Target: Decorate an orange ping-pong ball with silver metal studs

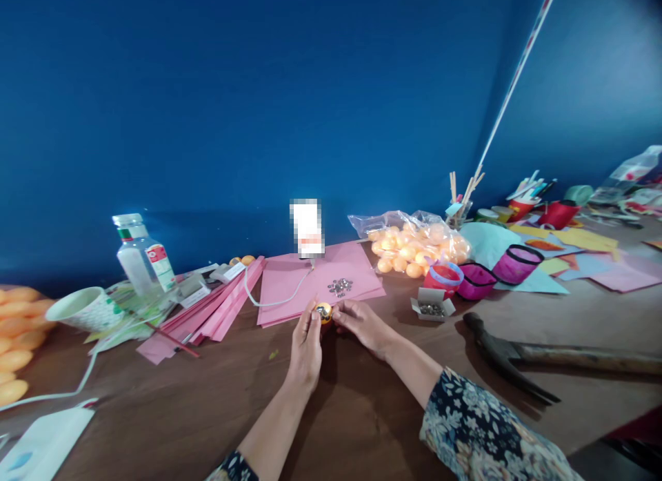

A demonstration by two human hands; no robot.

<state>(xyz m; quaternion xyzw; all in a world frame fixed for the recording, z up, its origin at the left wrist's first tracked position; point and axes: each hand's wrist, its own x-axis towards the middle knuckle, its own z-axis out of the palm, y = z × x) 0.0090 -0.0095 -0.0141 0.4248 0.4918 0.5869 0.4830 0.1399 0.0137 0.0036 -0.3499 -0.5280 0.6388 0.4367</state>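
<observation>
My left hand (306, 344) is closed around a small orange round thing (324, 311) near the table's middle. Shiny metal bits show at its top; whether they lie in it or on it I cannot tell. My right hand (365, 324) pinches the same thing from the right, thumb and finger at its edge. Just beyond my hands, small silvery metal pieces (340, 287) lie in a loose heap on pink paper sheets (279, 286). To the right stands a small open white box (433, 308) with similar metal pieces in it.
A claw hammer (517, 353) lies on the right. A plastic bag of orange balls (414, 245) sits behind, near pink fabric cups (517, 263). On the left are pink strips (207, 315), a glass bottle (139, 257), a tipped paper cup (87, 308) and a white cable (85, 374).
</observation>
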